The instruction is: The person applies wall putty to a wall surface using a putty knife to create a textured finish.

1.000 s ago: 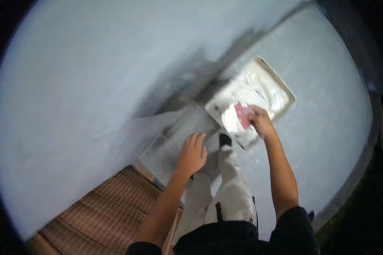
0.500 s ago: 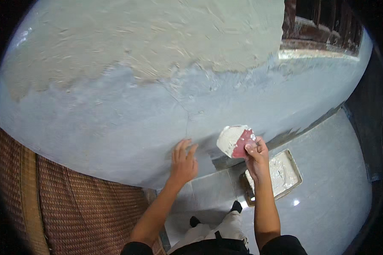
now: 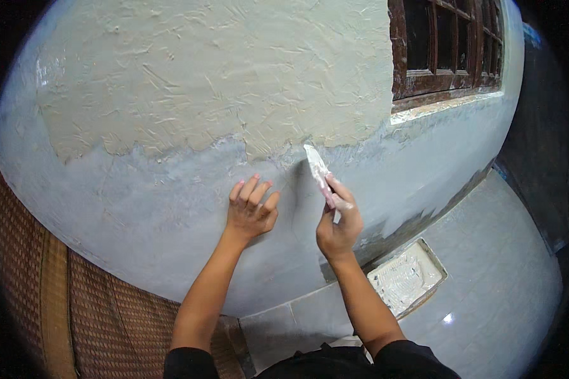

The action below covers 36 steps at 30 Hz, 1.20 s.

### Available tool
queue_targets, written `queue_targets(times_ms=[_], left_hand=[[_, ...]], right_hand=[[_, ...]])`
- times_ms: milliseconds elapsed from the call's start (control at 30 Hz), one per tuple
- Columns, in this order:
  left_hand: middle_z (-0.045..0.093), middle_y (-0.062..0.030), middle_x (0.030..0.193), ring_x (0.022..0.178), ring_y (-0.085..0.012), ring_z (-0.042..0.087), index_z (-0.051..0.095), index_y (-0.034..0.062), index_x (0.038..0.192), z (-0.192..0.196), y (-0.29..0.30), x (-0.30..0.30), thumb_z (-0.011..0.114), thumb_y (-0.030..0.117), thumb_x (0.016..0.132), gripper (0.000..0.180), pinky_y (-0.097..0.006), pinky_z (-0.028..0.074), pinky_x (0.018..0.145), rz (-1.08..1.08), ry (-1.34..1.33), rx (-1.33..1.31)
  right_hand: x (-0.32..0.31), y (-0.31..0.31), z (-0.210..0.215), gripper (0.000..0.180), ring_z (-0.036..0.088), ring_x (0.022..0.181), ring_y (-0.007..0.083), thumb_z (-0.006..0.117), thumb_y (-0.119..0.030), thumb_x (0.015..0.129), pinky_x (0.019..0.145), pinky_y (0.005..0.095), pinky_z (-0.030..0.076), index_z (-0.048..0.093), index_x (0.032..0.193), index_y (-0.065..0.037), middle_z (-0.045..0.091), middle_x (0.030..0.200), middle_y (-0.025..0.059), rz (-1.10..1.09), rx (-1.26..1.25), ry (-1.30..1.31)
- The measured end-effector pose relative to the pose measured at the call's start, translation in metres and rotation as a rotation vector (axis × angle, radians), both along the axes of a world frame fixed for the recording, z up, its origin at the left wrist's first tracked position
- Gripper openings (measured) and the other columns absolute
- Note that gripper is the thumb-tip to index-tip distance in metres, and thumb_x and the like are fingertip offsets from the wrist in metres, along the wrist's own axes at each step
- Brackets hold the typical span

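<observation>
In my right hand is a red putty spreader coated with cream filler. It is seen nearly edge-on, its tip at the ragged lower border of the cream filler coat on the wall. Lower down, the wall is bare bluish grey. My left hand is left of the spreader, fingers apart and bent, fingertips at the grey wall, holding nothing. A thin crack runs down the wall between my hands.
A rectangular tray of cream filler sits on the grey tiled floor at the lower right. A brown wooden window is set in the wall at upper right. Woven brown matting lies along the lower left.
My right hand has raised the spreader up and left to the filler's edge, turning it from face-on to edge-on. My left hand has moved up and slightly left. The view has shifted upward.
</observation>
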<state>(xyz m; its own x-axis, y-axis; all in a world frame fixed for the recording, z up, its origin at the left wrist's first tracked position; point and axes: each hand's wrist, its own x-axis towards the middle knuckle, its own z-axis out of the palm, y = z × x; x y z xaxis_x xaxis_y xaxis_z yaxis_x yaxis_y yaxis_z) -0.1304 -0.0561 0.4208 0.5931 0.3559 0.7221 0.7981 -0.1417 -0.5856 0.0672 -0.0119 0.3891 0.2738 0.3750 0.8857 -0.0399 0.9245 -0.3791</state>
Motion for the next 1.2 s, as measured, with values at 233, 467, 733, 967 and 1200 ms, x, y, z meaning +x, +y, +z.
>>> queue_targets(times_ms=[233, 467, 733, 967, 1200], left_hand=[[0.049, -0.0056, 0.118, 0.119, -0.0282, 0.049, 0.047, 0.019, 0.1, -0.002, 0.009, -0.009, 0.062, 0.027, 0.076, 0.03, -0.043, 0.03, 0.102, 0.015, 0.072, 0.05], [0.05, -0.006, 0.116, 0.119, -0.0281, 0.049, 0.045, 0.0196, 0.102, -0.006, 0.011, -0.014, 0.058, 0.033, 0.08, 0.029, -0.044, 0.029, 0.103, -0.023, 0.033, 0.063], [0.051, -0.0043, 0.116, 0.118, -0.0253, 0.048, 0.045, 0.0207, 0.102, -0.006, 0.01, -0.017, 0.055, 0.035, 0.082, 0.027, -0.043, 0.03, 0.101, -0.015, 0.017, 0.077], [0.049, -0.0074, 0.115, 0.117, -0.0285, 0.046, 0.045, 0.019, 0.103, -0.008, 0.015, -0.021, 0.055, 0.038, 0.082, 0.03, -0.043, 0.029, 0.099, 0.0, 0.055, 0.082], [0.048, -0.0068, 0.116, 0.118, -0.0271, 0.045, 0.045, 0.0187, 0.105, -0.013, 0.022, -0.024, 0.057, 0.036, 0.08, 0.033, -0.043, 0.028, 0.1, 0.048, 0.034, 0.09]], right_hand=[[-0.037, 0.016, -0.01, 0.019, 0.061, 0.106, 0.0427, 0.055, 0.013, 0.079, 0.09, 0.0476, 0.05, 0.051, 0.092, 0.0, 0.062, 0.115, 0.0227, -0.314, 0.107, -0.087], [-0.071, 0.035, -0.024, 0.005, 0.06, 0.109, 0.0395, 0.059, 0.001, 0.079, 0.087, 0.0475, 0.049, 0.054, 0.079, -0.001, 0.064, 0.115, 0.0172, -0.472, 0.093, -0.157], [-0.08, 0.043, -0.03, 0.012, 0.063, 0.108, 0.0292, 0.062, -0.009, 0.079, 0.083, 0.0398, 0.05, 0.057, 0.068, -0.008, 0.066, 0.115, 0.0086, -0.609, 0.106, -0.218], [-0.069, 0.045, -0.041, 0.014, 0.063, 0.107, 0.0265, 0.061, -0.013, 0.081, 0.082, 0.0359, 0.049, 0.057, 0.067, -0.01, 0.067, 0.114, 0.0066, -0.628, 0.157, -0.314], [-0.032, 0.027, -0.052, 0.009, 0.064, 0.105, 0.0251, 0.06, -0.01, 0.079, 0.082, 0.0372, 0.047, 0.057, 0.071, -0.009, 0.067, 0.113, 0.0079, -0.512, 0.161, -0.401]])
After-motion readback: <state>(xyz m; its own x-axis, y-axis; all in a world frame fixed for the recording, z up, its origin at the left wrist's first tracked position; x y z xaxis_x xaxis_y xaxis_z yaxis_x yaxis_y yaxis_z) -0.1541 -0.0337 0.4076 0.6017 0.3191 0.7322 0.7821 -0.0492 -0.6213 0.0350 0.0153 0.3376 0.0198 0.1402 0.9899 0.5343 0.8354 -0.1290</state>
